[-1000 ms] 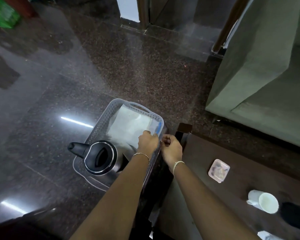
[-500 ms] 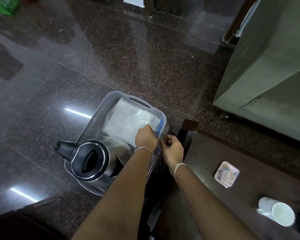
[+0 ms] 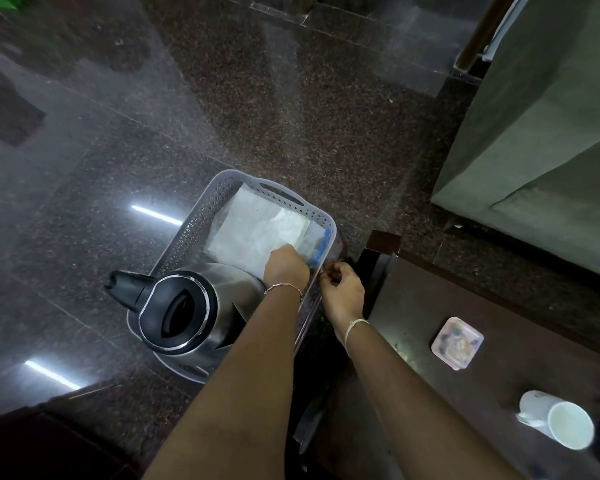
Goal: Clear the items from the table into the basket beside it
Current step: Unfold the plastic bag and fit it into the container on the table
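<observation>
Hardly moving, left hand (image 3: 286,270) is gripping clear blue-zipped pouch (image 3: 257,233) in grey perforated basket (image 3: 193,220), possibly nudging steel kettle (image 3: 187,308) over; right hand (image 3: 342,292): grip unclear.

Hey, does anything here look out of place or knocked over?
The white ceramic mug on the dark wooden table seems to lie on its side, mouth sideways; nothing looks spilled.

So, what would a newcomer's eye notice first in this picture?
Probably the shiny steel kettle with a black lid, standing in the grey perforated plastic basket on the dark floor. Then the left hand touching a clear plastic bag of white material inside that basket. At right, a white mug lies on its side on the dark wooden table.
</observation>
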A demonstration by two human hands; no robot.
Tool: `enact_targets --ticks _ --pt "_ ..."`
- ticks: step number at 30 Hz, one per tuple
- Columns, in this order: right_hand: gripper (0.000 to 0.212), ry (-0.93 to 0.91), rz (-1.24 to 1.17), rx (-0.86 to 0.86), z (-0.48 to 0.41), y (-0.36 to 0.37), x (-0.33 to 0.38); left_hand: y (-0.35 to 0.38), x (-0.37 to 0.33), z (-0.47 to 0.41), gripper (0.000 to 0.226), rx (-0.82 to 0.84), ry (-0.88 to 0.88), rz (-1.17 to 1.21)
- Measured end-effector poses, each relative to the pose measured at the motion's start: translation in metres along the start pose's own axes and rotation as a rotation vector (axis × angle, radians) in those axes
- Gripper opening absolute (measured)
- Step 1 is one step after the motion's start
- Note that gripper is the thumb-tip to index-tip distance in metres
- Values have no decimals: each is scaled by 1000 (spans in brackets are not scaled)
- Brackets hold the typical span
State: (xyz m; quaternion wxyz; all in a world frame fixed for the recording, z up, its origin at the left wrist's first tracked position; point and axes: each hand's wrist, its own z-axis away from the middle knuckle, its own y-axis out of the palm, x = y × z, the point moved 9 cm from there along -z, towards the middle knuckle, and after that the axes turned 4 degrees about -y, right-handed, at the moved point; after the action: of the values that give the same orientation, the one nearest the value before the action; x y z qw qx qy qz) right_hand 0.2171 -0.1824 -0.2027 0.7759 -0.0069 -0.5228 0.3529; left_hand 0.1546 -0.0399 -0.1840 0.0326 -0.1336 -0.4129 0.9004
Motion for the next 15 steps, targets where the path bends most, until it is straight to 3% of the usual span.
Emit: enact_targets --ticks 6,15 --pt "17 28 -29 -33 3 0 -4 -2 7 4 15 -105 -21 53" --pt "16 35 -51 -79 7 -5 2 2 6 9 23 -105 -26 -19"
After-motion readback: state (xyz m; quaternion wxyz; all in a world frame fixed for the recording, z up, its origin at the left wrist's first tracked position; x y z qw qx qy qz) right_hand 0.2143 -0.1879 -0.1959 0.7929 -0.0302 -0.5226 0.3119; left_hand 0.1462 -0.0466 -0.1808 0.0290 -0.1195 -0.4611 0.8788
